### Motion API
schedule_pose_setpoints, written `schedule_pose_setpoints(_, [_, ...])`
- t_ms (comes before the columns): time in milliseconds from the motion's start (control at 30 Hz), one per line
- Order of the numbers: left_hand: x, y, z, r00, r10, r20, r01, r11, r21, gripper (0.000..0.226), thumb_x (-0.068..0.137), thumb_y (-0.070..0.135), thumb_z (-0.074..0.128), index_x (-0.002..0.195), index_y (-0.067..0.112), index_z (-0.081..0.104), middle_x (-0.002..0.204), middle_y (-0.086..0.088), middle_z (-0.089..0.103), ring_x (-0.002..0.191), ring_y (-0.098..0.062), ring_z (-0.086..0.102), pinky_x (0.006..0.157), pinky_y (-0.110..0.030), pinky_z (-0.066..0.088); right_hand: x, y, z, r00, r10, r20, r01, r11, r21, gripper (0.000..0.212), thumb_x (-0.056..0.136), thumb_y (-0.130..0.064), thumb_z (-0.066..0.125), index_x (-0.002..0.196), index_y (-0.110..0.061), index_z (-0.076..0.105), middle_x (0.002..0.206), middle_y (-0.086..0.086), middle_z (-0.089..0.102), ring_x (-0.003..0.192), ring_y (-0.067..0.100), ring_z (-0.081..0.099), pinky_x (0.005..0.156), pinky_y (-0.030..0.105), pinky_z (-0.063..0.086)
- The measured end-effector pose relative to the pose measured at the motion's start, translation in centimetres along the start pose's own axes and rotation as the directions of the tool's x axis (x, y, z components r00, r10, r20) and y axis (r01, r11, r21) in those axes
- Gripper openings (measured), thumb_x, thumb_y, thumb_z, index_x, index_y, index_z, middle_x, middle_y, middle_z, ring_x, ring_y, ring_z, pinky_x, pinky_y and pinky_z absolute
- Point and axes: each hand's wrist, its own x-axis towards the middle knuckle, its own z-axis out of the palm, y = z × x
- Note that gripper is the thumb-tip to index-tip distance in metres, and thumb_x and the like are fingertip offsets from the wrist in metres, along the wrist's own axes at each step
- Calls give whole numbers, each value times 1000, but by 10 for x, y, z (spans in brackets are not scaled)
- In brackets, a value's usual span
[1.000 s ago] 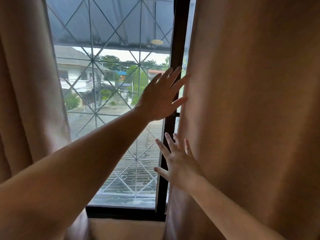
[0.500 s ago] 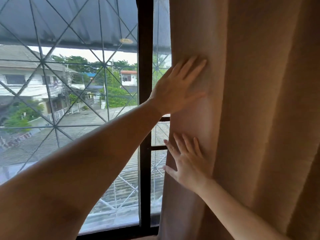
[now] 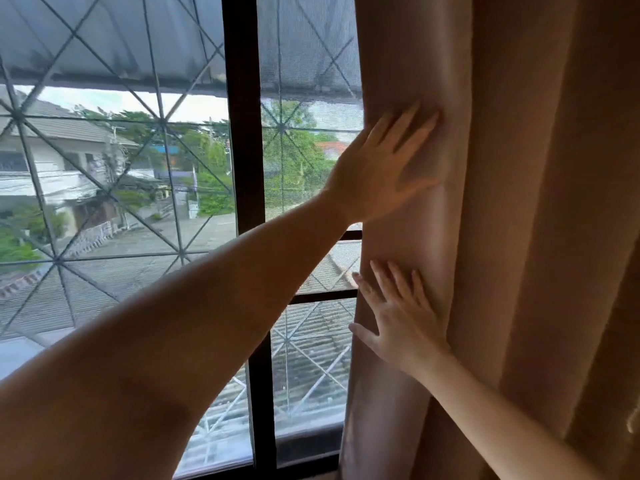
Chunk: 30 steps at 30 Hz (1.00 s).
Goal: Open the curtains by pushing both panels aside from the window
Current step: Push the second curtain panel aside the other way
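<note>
The right curtain panel (image 3: 512, 202), tan and bunched into vertical folds, fills the right side of the head view. My left hand (image 3: 377, 168) lies flat with fingers spread against its inner edge, at about mid-height of the view. Below it, my right hand (image 3: 403, 322) presses flat on the same edge, fingers pointing up. Neither hand grips the cloth. The window (image 3: 138, 188) stands uncovered to the left of the panel. The left curtain panel is out of view.
A dark window frame post (image 3: 244, 133) runs vertically left of my hands, with a short crossbar (image 3: 322, 296) reaching the curtain. A diamond-pattern metal grille (image 3: 161, 124) lies behind the glass. Houses, trees and a corrugated roof show outside.
The right panel's edge has slid to the right with both hands pressed on it, uncovering more glass right of the frame post. The view turned right and the left panel left the picture.
</note>
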Motion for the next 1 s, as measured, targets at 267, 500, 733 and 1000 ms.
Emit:
schedule_pose_setpoints(267, [33, 49, 29, 1000, -26, 15, 27, 999, -36, 84, 102, 73, 40, 167, 20, 37, 171, -9, 42, 155, -35, 43, 127, -47, 40, -9, 68, 4, 1000, -22, -6, 22, 1000, 3, 89, 93, -77, 38, 167, -30, 23, 175, 9, 26, 161, 35, 18, 129, 61, 11])
schedule_pose_setpoints(500, [60, 95, 54, 990, -94, 106, 101, 993, -61, 88, 99, 75, 39, 169, 22, 33, 174, -9, 36, 158, -36, 39, 128, -50, 40, -19, 129, 7, 999, -53, 6, 53, 998, 23, 91, 92, -80, 33, 167, -29, 25, 175, 10, 26, 160, 36, 21, 130, 59, 10])
schedule_pose_setpoints(733, [86, 127, 76, 979, -104, 175, 125, 986, -111, 88, 100, 72, 49, 171, 24, 27, 177, -8, 30, 161, -35, 34, 130, -48, 36, -28, 181, 16, 999, -47, 19, 47, 999, 5, 91, 93, -79, 33, 168, -29, 22, 174, 11, 28, 159, 39, 24, 129, 60, 9])
schedule_pose_setpoints(1000, [119, 157, 120, 995, -51, 84, 67, 977, -203, 95, 97, 85, 34, 167, 19, 37, 173, -11, 38, 156, -33, 42, 126, -48, 43, -33, 228, 22, 1000, 19, 0, -19, 999, -41, 90, 91, -76, 39, 167, -28, 27, 173, 11, 30, 156, 40, 27, 127, 61, 15])
